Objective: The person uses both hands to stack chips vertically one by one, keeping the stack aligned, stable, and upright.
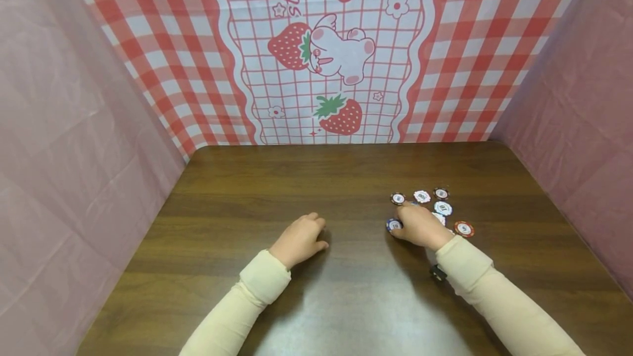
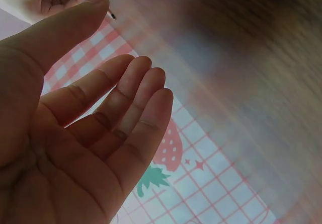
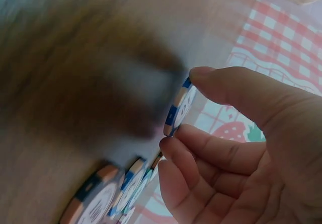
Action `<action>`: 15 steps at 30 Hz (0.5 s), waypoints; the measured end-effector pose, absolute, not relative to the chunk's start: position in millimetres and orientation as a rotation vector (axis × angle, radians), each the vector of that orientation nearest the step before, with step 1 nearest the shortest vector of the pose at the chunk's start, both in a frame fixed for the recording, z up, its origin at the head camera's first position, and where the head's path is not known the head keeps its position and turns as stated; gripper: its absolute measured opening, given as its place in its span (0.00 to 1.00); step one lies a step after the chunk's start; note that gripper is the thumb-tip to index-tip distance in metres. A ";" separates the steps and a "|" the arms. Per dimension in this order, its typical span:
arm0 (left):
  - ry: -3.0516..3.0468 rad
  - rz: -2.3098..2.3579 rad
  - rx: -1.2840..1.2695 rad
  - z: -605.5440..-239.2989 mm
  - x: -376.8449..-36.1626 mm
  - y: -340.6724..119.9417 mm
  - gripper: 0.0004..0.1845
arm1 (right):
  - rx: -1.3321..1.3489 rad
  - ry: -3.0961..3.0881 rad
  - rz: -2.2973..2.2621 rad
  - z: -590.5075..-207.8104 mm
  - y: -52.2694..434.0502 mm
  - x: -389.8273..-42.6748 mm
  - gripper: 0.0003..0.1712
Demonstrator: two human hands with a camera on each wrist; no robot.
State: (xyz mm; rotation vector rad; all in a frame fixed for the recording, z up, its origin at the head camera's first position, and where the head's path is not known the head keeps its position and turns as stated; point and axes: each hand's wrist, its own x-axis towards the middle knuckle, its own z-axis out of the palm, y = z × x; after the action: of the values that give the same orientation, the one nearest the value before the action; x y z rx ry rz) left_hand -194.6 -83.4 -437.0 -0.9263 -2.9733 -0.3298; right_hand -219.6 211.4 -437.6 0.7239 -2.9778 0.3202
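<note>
Several poker chips (image 1: 442, 207) lie scattered on the brown table (image 1: 346, 180) at the right. My right hand (image 1: 417, 226) sits among them and pinches a blue-edged chip (image 3: 178, 108) between thumb and fingers; in the head view that blue-edged chip (image 1: 394, 225) shows at the hand's left side. More chips (image 3: 108, 196) lie under the hand in the right wrist view. My left hand (image 1: 301, 240) rests on the table left of centre, holding nothing. The left wrist view shows its fingers (image 2: 126, 113) straight and relaxed.
A red-checked strawberry cloth (image 1: 321, 54) hangs as a backdrop behind the table. Pink sheets (image 1: 64, 142) wall in both sides. An orange-edged chip (image 1: 464, 228) lies at the right of the group. A small black object (image 1: 437, 272) sits by my right sleeve.
</note>
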 end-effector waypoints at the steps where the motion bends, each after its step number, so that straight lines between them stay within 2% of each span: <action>1: -2.976 -0.330 -0.930 -437.0 -194.8 -82.6 0.18 | 0.726 -2.973 0.343 -438.1 210.2 -219.2 0.17; 15: -2.979 -0.341 -0.976 -438.3 -195.7 -73.5 0.22 | 0.858 -2.843 0.426 -437.4 194.9 -208.3 0.12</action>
State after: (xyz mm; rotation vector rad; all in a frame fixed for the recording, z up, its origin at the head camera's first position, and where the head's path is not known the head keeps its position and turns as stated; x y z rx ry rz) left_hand -195.7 -73.5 -438.3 -0.9765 -2.9790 -0.3410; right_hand -208.3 194.9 -437.4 0.8582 -2.8433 0.4263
